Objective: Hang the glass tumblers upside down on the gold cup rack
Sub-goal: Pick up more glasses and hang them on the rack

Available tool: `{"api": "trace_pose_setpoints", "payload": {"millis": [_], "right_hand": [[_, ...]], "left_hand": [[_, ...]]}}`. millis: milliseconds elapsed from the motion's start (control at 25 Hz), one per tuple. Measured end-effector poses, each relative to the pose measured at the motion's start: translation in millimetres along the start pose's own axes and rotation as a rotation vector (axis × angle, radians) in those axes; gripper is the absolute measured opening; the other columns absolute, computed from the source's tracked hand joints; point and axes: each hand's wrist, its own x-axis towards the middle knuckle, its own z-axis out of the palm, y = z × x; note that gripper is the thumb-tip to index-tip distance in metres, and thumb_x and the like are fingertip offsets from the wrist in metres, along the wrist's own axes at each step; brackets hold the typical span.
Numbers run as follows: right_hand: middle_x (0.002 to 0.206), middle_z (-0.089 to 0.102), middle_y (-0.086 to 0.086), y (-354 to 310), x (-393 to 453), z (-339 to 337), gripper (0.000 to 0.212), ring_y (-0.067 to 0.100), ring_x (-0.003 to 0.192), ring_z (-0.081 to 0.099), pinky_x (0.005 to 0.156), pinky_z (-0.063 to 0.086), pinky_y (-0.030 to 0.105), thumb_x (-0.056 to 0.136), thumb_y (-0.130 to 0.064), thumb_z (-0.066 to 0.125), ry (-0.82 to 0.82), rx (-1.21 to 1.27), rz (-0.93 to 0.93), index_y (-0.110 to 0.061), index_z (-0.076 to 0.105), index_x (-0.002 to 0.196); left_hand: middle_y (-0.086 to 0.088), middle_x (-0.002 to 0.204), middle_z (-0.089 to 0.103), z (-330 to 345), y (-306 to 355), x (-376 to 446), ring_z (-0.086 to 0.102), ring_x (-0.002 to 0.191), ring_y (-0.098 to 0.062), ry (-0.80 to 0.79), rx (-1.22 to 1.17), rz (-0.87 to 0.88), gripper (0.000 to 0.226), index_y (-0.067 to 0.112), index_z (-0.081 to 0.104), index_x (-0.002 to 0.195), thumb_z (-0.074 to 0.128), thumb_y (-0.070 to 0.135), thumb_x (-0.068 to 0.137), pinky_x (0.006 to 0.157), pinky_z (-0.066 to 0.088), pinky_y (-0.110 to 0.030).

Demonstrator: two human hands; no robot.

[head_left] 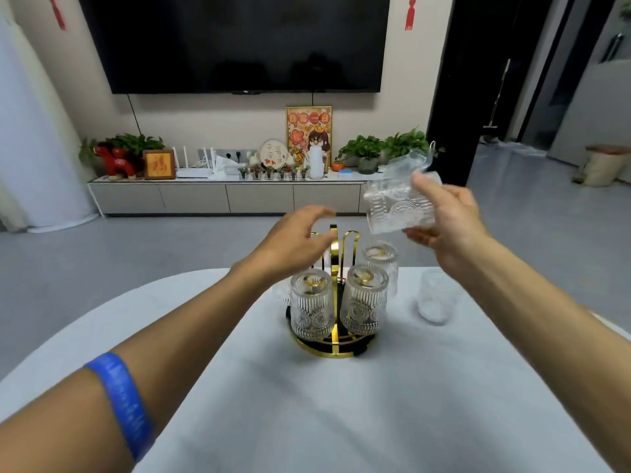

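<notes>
The gold cup rack (336,349) stands mid-table on a round base. Three ribbed glass tumblers hang upside down on it: front left (311,303), front right (363,300) and back right (381,261). A bare gold prong (351,238) rises at the rack's top. My right hand (447,220) grips another tumbler (397,208) in the air, tilted, above and right of the rack. My left hand (297,240) hovers over the rack's back left, fingers spread, holding nothing. One more tumbler (435,295) stands on the table right of the rack.
The white table (239,387) has a curved far edge near the rack. Beyond lie grey floor, a low TV cabinet (225,196) with plants and ornaments, and a wall-mounted TV (235,39). A blue band (123,401) circles my left forearm.
</notes>
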Motion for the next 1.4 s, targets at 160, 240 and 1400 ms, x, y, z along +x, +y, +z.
{"api": "trace_pose_setpoints", "payload": {"millis": [160, 240, 1400], "right_hand": [[0.122, 0.057, 0.0, -8.1, 53.1, 33.6, 0.063, 0.019, 0.105, 0.055, 0.078, 0.05, 0.037, 0.066, -0.045, 0.083, -0.039, -0.544, -0.412, -0.023, 0.052, 0.116], [0.123, 0.058, 0.001, 2.8, 74.5, 52.3, 0.061, 0.018, 0.103, 0.052, 0.081, 0.046, 0.036, 0.066, -0.041, 0.084, -0.085, -0.709, -0.458, -0.022, 0.052, 0.115], [0.114, 0.062, 0.002, 87.2, 89.4, -1.5, 0.03, 0.02, 0.101, 0.057, 0.078, 0.045, 0.033, 0.085, -0.036, 0.065, -0.056, -0.825, -0.412, -0.016, 0.062, 0.108]], "left_hand": [[0.002, 0.143, 0.053, 10.1, -27.6, 34.5, 0.054, 0.116, -0.015, -0.084, 0.182, 0.031, 0.05, 0.028, 0.053, 0.134, 0.059, 0.046, 0.088, 0.091, 0.044, -0.032], [0.007, 0.139, 0.056, 13.3, -40.0, 43.3, 0.057, 0.107, -0.008, -0.107, 0.121, 0.077, 0.055, 0.031, 0.057, 0.13, 0.063, 0.056, 0.081, 0.082, 0.046, -0.028], [0.0, 0.142, 0.054, 27.6, -35.7, 31.5, 0.045, 0.13, -0.02, -0.012, 0.142, 0.011, 0.053, 0.03, 0.054, 0.135, 0.058, 0.052, 0.087, 0.102, 0.037, -0.041]]}}
